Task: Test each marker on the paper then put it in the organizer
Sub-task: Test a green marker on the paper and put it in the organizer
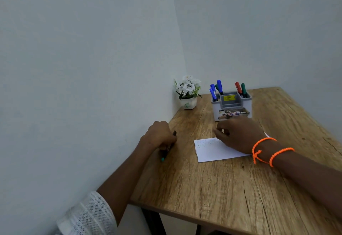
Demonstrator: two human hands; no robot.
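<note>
A marker (167, 148) with a teal end is being held in the grip of the left hand (160, 136), whose fingers are being kept curled round the barrel at the left edge of the desk (212, 194); the dark far end is being shown beyond the knuckles and the teal end below the hand, so the marker is being carried clear of the paper (215, 151), just to its left. The right hand (238, 134) is being rested on the paper's far right part, fingers bent loosely over the sheet; nothing is being seen held in it, though the fingertips are blurred. Faint test strokes are being shown near the paper's upper left corner. The organizer (232, 107) is being seen behind the paper, with blue markers (215, 90) standing in its left compartment and a red marker (238, 87) and a green marker (243, 90) in its right one. The step in hand is being judged as the testing of the held marker, late in the task. The next move is being judged to call for the tip to be brought onto bare paper, the cap being removed first if it is on, which cannot be told. A potted plant (188, 92) is being seen at the desk's far left corner.
</note>
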